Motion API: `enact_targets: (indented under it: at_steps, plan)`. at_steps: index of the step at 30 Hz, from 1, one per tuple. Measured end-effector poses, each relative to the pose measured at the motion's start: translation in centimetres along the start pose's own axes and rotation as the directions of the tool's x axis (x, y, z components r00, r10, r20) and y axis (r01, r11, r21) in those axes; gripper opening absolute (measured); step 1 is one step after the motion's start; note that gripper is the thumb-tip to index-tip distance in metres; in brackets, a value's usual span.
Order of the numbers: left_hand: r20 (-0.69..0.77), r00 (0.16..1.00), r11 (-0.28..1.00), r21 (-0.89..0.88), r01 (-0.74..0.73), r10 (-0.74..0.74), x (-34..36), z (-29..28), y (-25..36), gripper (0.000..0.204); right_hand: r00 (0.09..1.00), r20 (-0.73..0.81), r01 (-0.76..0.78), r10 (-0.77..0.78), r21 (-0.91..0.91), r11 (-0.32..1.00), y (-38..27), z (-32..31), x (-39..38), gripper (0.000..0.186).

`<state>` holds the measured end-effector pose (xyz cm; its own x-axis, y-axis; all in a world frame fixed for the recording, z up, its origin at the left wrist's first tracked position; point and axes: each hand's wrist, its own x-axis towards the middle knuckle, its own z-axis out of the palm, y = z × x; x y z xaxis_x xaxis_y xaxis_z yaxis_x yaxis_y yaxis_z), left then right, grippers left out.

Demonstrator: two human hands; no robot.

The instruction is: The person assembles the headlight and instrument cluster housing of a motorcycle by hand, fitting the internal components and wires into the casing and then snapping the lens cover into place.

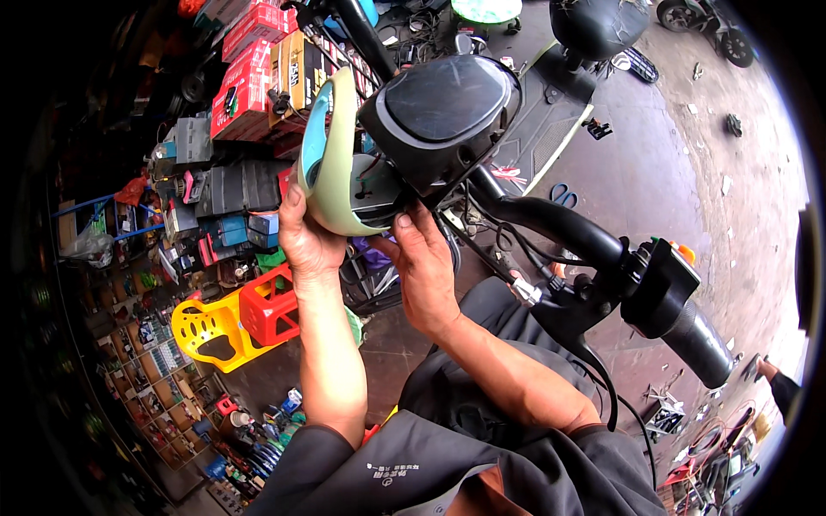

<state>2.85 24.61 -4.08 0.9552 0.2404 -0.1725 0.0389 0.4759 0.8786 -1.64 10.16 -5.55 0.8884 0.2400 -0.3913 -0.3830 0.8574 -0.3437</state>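
A pale green curved plastic cover [337,185], light blue on its inner face, sits tilted against the left side of a scooter's black dashboard housing [447,99]. My left hand [308,236] is closed round the cover's lower left edge, its thumb up along the outside. At the cover's lower right edge, close under the housing, my right hand [422,267] has its fingers bent and gripping the rim. Part of those fingertips is hidden. Thin wires show in the gap between cover and housing. The black handlebar [559,225] runs right to a grip [697,344] and brake lever [602,370].
Red and white boxes [245,90] are stacked at the upper left. Below them lie black battery blocks, a yellow plastic seat [206,331] and a red stool [267,305]. Blue-handled scissors [564,196] rest on the scooter's footboard side. Another person's hand [761,368] shows at the right edge.
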Motion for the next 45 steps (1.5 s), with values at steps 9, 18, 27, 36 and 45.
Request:
enact_targets:
  at_steps: [9, 18, 27, 36, 45]
  plan:
    - [0.037, 0.996, 0.977, -0.194, 0.084, -0.079, 0.2, -0.6, 0.9, 0.046, 0.996, 0.085, -0.034, 0.037, -0.033, 0.999, -0.4, -0.6, 0.5, 0.049]
    - [0.109, 0.99, 0.971, -0.21, 0.114, -0.093, 0.2, -0.1, 1.8, 0.059, 0.991, 0.121, -0.058, 0.059, -0.014, 0.998, -0.9, -0.6, 1.1, 0.051]
    - [0.092, 0.996, 0.974, -0.225, 0.035, -0.014, -0.6, 1.4, 1.7, 0.066, 0.997, 0.06, -0.043, 0.038, 0.089, 0.995, -1.6, -0.1, 0.9, 0.041]
    - [0.021, 0.999, 0.996, -0.083, 0.026, -0.024, -0.6, 0.9, 2.1, 0.066, 0.99, 0.072, -0.131, 0.124, 0.1, 0.986, -1.2, -0.6, 0.7, 0.04]
    - [0.068, 0.997, 0.999, 0.016, -0.035, 0.034, -0.1, 0.8, 2.1, 0.068, 0.985, 0.068, -0.17, 0.161, 0.153, 0.973, -2.0, -0.3, 0.7, 0.04]
